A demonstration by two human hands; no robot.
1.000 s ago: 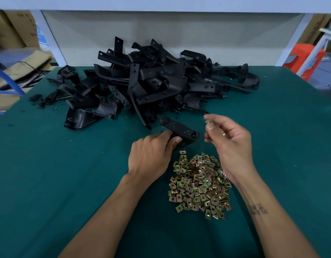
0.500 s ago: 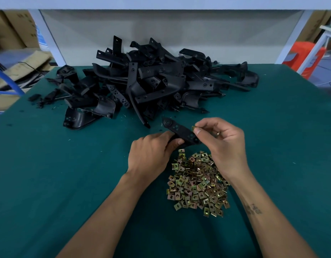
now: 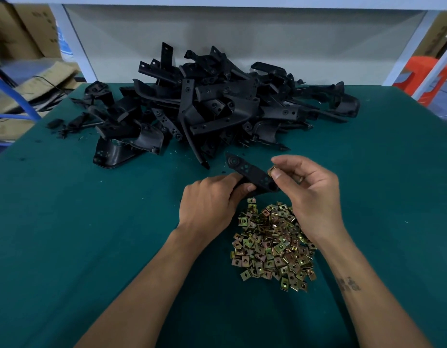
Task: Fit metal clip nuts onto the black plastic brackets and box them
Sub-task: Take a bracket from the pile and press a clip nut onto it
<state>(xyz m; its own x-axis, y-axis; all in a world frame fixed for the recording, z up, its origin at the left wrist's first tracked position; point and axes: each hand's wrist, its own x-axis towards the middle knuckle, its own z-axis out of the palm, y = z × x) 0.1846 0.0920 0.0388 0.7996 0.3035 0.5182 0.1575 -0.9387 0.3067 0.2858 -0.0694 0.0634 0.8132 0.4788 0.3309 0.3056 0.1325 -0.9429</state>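
Your right hand [image 3: 315, 194] has come back in from where it hovered a second ago, and the brass clip nut [image 3: 271, 170] pinched between its thumb and forefinger now sits right at the near end of the black plastic bracket [image 3: 252, 175]. That puts you at the point of seating, though the nut does not look pushed home yet; how it is lined up with the bracket's edge is too small to tell. Your left hand [image 3: 210, 202] has its fingers [image 3: 236, 177] curled round the bracket's lower edge, holding it tilted just above the green surface [image 3: 92, 234]. The loose pile of clip nuts [image 3: 272, 244] lies directly below both hands, and the heap of unfitted brackets [image 3: 212, 106] sits beyond them, so nearly all the work looks still ahead. No box shows in this view.
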